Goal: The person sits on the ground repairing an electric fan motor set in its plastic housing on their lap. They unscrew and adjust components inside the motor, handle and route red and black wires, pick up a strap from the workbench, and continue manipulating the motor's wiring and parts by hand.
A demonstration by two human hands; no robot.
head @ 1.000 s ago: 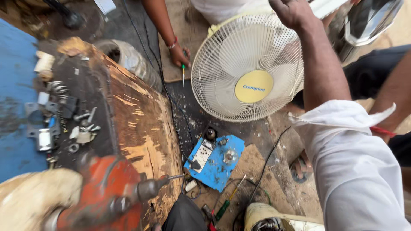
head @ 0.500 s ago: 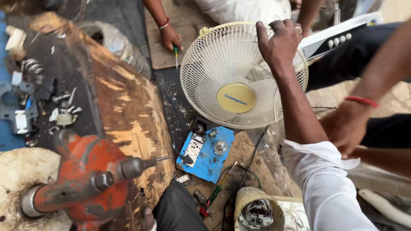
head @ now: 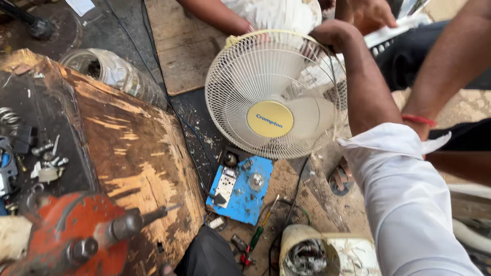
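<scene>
Fingers of my right hand [head: 335,36] curled over the top rim of the round cream wire-guard table fan [head: 275,94], gripping the guard near the upper middle of the frame, the white sleeve [head: 409,204] running down to the lower right. My left hand was out of view, so I could not tell its state. The fan stood tilted, its yellow round centre cap [head: 269,118] facing the camera. Another person's hand [head: 371,13] hovered just beyond it at the top edge, perhaps touching a white part, though blur hid the contact. Below the fan lay a blue rectangular switch plate [head: 240,191], and an orange metal bench vice [head: 76,235] filled the lower left on a worn wooden board [head: 138,153].
</scene>
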